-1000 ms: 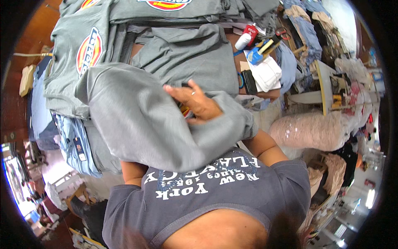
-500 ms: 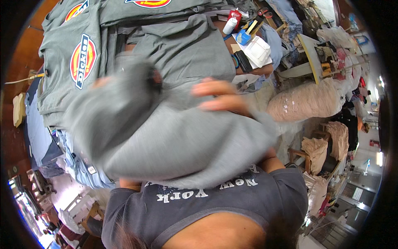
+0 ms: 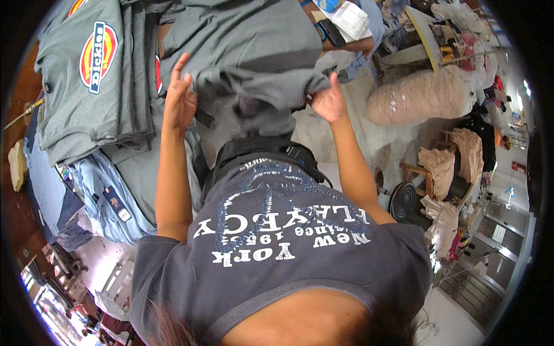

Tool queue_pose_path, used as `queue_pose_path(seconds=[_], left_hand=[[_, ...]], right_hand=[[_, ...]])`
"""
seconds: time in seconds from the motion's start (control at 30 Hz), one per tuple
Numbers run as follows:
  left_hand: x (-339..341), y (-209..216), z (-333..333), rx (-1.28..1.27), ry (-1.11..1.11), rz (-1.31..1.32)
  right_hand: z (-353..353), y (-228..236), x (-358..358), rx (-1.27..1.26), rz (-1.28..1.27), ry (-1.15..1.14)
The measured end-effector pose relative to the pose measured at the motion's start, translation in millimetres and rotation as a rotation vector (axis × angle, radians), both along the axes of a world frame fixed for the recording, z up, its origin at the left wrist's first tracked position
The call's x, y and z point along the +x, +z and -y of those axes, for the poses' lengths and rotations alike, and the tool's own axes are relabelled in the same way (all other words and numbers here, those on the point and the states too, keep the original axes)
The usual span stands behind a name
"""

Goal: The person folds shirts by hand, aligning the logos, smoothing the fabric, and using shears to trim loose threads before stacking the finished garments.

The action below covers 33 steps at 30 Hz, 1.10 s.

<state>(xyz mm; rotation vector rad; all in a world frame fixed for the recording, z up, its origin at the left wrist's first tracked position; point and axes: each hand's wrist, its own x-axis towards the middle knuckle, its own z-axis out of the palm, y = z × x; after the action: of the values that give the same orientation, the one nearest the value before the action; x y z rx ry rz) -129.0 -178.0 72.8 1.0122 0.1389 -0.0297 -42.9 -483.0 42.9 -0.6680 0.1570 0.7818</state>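
A plain grey shirt (image 3: 242, 43) lies spread across the table's front, its near part hanging loosely over the edge above my lap and blurred by motion. My left hand (image 3: 182, 99) is raised at its left side, open, fingers stretched upward and nothing in them. At the garment's right edge is my right hand (image 3: 330, 104), open with the thumb standing up away from the palm. Its fingertips are close to the cloth and partly hidden, so contact is unclear. Left of my left hand lies a stack of grey shirts (image 3: 124, 75) with a colourful printed emblem on top.
Light blue garments (image 3: 112, 199) with a tag hang below the stack at left. A white box (image 3: 349, 20) and a black phone-like object (image 3: 332, 33) rest on the table's right part. A large beige wrapped roll (image 3: 421, 98) and a round black stool (image 3: 402, 199) are farther right.
The grey shirt, swung up before my chest earlier, has come down over the table edge. Both hands are now apart and empty. The view has shifted, bringing my lap into sight.
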Motion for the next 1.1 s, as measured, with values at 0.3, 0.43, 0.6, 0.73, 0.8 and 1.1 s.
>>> queue_pose_path(seconds=[0.3,0.43,0.6,0.73,0.8,1.1], left_hand=[[-7,-3,-19,0.108,0.133,-0.093],[-7,-10,-9,0.382,-0.367,-0.154],[-24,-26,-31,0.077,-0.047,-0.256],[-31,-44,-56,-0.026,-0.020,-0.217],[-42,-36,-64,-0.252,0.109,-0.070],[-50,-26,-67,-0.177,0.081,-0.140]], right_hand=[[12,53,27,0.087,0.340,-0.125],[12,21,36,-0.489,0.430,0.334],[6,16,38,-0.067,0.380,0.071],[8,6,37,-0.240,0.319,0.349],[27,10,48,-0.039,0.181,0.247],[40,5,72,-0.006,0.046,0.098]])
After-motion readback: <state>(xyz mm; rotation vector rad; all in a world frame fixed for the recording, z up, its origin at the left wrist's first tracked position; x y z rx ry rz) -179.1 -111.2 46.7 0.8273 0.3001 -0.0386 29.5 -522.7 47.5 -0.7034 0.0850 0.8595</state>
